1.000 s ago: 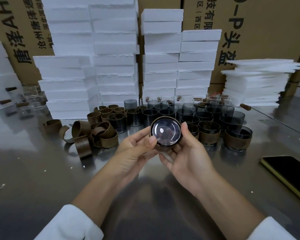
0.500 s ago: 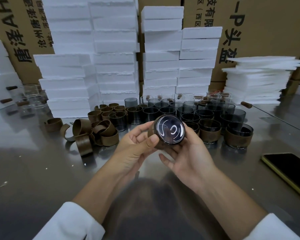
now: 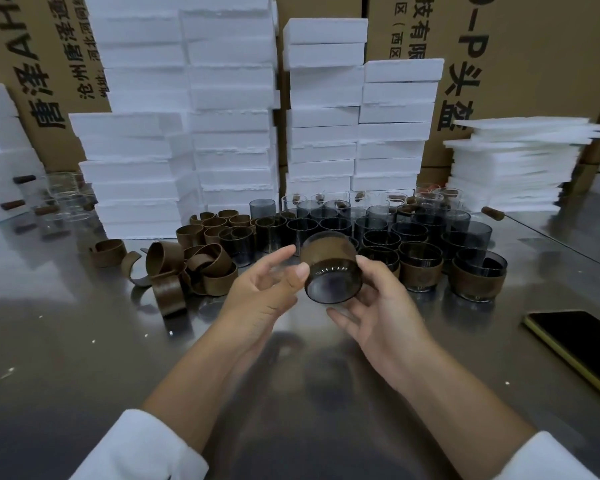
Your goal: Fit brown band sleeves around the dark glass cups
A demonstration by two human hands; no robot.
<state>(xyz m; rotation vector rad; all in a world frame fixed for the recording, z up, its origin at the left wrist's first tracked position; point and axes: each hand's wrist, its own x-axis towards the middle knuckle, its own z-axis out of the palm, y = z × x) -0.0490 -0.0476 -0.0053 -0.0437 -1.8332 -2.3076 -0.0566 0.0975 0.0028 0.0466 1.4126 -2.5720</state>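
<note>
I hold a dark glass cup (image 3: pixel 331 285) between both hands above the steel table (image 3: pixel 66 348), tipped so its base faces me. A brown band sleeve (image 3: pixel 326 252) wraps its wall. My left hand (image 3: pixel 260 299) touches the cup's left side with thumb and index fingertip, its other fingers loose. My right hand (image 3: pixel 385 317) cups the right side, index finger on the wall and thumb below. Loose brown bands (image 3: pixel 194 268) lie heaped to the left. Bare dark cups (image 3: pixel 378 230) stand in rows behind. Sleeved cups (image 3: pixel 478 278) stand at the right.
Stacks of white foam blocks (image 3: pixel 229 133) rise behind the cups, and thin foam sheets (image 3: pixel 513 168) are piled at the back right. Clear glasses (image 3: pixel 63 202) stand at the far left. A dark phone (image 3: pixel 579 337) lies near the right edge. Cardboard boxes (image 3: pixel 534 46) form the back wall.
The cup has turned from base straight at me to tilted, showing the sleeved wall. It also moved slightly right and down. My left fingers have loosened from it.
</note>
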